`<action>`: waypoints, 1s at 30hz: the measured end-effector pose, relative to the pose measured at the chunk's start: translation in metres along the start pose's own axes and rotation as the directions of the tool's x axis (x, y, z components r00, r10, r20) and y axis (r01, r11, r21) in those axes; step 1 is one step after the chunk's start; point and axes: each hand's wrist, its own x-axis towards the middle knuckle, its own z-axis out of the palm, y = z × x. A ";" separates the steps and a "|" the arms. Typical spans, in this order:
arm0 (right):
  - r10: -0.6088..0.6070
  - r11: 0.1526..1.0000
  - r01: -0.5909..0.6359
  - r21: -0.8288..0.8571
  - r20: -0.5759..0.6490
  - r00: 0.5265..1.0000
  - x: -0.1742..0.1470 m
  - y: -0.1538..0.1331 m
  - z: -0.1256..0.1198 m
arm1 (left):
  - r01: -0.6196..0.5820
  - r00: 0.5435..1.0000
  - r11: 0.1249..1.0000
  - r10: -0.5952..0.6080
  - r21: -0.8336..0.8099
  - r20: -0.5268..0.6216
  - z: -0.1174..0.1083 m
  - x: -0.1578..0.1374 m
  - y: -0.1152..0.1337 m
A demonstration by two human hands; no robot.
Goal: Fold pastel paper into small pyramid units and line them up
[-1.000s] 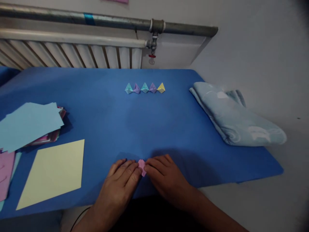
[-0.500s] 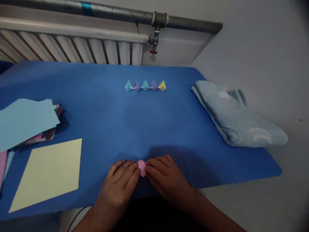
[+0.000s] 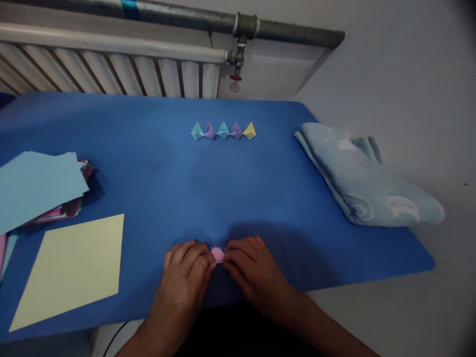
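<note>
A small piece of folded pink paper (image 3: 217, 255) is held between my two hands near the front edge of the blue table. My left hand (image 3: 184, 277) pinches its left side between thumb and fingers. On the other side, my right hand (image 3: 256, 275) grips the right edge with fingertips and thumb. Pointed tips show along the paper's top, while its sides are hidden by my fingers. Farther back stands a row of several small folded paper pieces (image 3: 223, 130) in teal, purple and yellow.
To the left lie a yellow paper sheet (image 3: 74, 270) and a stack of light blue sheets (image 3: 40, 183) over other coloured papers. A folded pale blue cloth (image 3: 364, 178) rests at the right. Behind the blue table (image 3: 156, 163) are a white radiator (image 3: 148, 74) and a metal pipe (image 3: 193, 17).
The pink paper looks shorter, its lower part now folded up or hidden. My left fingers have curled more around its side. The view has shifted slightly.
</note>
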 end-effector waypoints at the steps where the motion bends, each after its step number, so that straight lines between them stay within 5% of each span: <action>1: 0.005 1.000 -0.005 0.020 -0.005 1.000 0.000 0.000 0.000 | 0.014 1.000 1.000 -0.014 -0.010 0.002 0.000 0.001 0.001; 8: 0.019 1.000 -0.019 0.006 -0.006 1.000 0.001 0.000 -0.002 | 0.095 0.991 0.995 -0.098 -0.038 -0.093 0.004 0.005 0.005; 30: 0.125 0.987 -0.101 -0.126 0.196 0.973 0.018 -0.008 -0.006 | 0.169 0.983 0.981 -0.175 -0.097 -0.052 0.004 0.009 0.009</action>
